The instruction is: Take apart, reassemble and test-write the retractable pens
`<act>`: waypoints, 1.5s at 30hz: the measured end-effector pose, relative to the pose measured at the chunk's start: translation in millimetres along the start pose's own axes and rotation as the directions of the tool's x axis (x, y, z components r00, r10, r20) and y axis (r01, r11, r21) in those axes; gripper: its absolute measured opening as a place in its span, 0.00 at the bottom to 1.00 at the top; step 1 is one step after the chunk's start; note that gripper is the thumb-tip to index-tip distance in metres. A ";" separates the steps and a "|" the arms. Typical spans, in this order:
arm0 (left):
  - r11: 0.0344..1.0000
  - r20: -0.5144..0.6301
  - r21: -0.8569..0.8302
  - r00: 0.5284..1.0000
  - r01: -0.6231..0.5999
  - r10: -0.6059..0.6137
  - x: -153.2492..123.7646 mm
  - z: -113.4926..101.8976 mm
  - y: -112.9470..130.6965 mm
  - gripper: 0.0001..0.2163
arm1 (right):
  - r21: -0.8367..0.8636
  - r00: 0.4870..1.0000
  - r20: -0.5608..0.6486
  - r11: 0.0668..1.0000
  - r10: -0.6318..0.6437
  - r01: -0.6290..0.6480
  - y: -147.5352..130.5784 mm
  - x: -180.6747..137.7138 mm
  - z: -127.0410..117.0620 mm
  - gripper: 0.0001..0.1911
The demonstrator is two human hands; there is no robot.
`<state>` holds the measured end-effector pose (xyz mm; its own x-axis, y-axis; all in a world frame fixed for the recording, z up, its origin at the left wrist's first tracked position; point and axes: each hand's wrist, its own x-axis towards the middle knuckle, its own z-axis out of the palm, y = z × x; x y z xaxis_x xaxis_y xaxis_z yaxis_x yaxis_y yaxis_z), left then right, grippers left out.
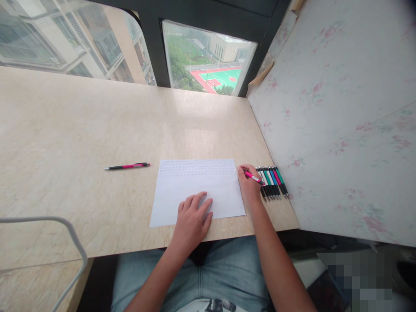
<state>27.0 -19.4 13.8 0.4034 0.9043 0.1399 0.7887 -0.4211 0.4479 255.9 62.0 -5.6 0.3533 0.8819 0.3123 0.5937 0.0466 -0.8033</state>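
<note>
A white sheet of paper point(191, 188) lies on the stone-patterned ledge, with several lines of handwriting along its top. My left hand point(194, 212) rests on its lower part, fingers spread and holding nothing. Just off the right edge of the sheet, my right hand point(249, 182) grips a pink mechanical pencil point(252, 176). Right beside that hand, a row of several mechanical pencils point(272, 182) in white, green, blue and pink lies side by side. Another pink and black mechanical pencil point(128, 166) lies alone to the left of the paper.
The ledge point(81, 130) runs back to a dark-framed window point(208, 56). A wall with floral paper point(341, 130) closes off the right side. At the lower left, a grey cable point(73, 236) hangs over the ledge. My legs in jeans point(227, 268) are under the front edge.
</note>
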 end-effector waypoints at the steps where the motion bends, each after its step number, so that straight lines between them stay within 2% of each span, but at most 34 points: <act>1: 1.000 -0.002 -0.001 1.000 0.001 -0.001 0.0 -0.1 0.1 0.15 | 0.004 0.999 0.015 0.999 -0.037 0.037 -0.9 0.2 -0.7 0.09; 4: 1.000 0.000 -0.006 1.000 0.005 -0.005 -0.3 0.0 0.2 0.14 | -0.012 0.990 0.069 0.992 -0.121 0.122 -1.8 1.4 -1.2 0.10; 8: 1.000 -0.008 -0.006 1.000 0.007 -0.007 -1.1 0.1 0.3 0.14 | -0.074 0.988 0.080 0.987 -0.136 0.142 1.0 -4.2 -0.2 0.12; 12: 1.000 -0.015 -0.002 1.000 -0.005 0.005 -1.6 -0.6 1.1 0.14 | -0.258 0.969 0.173 0.942 -0.174 0.215 0.1 -24.0 -5.6 0.13; 17: 1.000 -0.017 -0.002 1.000 -0.004 0.004 -1.9 -0.4 0.9 0.14 | -0.427 0.948 0.290 0.868 -0.133 0.253 -12.7 -48.2 -18.8 0.07; 24: 1.000 -0.020 -0.010 1.000 -0.008 0.008 -1.3 -1.1 1.2 0.14 | -0.397 0.930 0.337 0.874 -0.144 0.279 -32.4 -47.5 -14.5 0.09; 27: 1.000 -0.018 -0.011 1.000 -0.003 0.003 -1.0 -2.3 2.4 0.14 | -0.385 0.893 0.427 0.865 -0.142 0.322 -40.8 -42.3 -4.2 0.11; 29: 1.000 -0.026 -0.021 1.000 -0.003 0.002 -1.4 -1.9 2.0 0.14 | -0.370 0.869 0.478 0.868 -0.128 0.332 -45.4 -39.7 1.3 0.09; 32: 0.997 -0.059 -0.083 0.998 0.003 -0.008 -3.1 0.9 -1.0 0.16 | -0.265 0.862 0.496 0.926 -0.109 0.269 -49.5 -40.2 3.4 0.08; 35: 0.967 -0.150 -0.251 0.986 0.034 -0.074 -3.9 2.4 -4.2 0.19 | -0.038 0.860 0.506 0.994 -0.069 0.103 -52.3 -49.5 -0.9 0.08; 37: 0.910 -0.188 -0.405 0.967 0.084 -0.173 -2.2 0.5 -4.0 0.22 | 0.096 0.850 0.526 0.995 -0.033 -0.021 -54.9 -59.6 -4.9 0.09; 40: 0.776 -0.131 -0.608 0.942 0.169 -0.308 4.5 -4.6 0.2 0.24 | 0.205 0.831 0.557 0.968 0.004 -0.143 -59.3 -74.5 -8.9 0.10; 45: 0.656 -0.073 -0.733 0.939 0.178 -0.336 14.8 -3.4 4.2 0.19 | 0.303 0.818 0.575 0.921 0.028 -0.246 -61.3 -85.7 -10.1 0.10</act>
<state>34.8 -7.6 20.7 0.0802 0.9958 0.0450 0.2494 -0.0638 0.9663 196.6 -21.2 22.0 -0.1101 0.9922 -0.0593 0.2405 -0.0312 -0.9701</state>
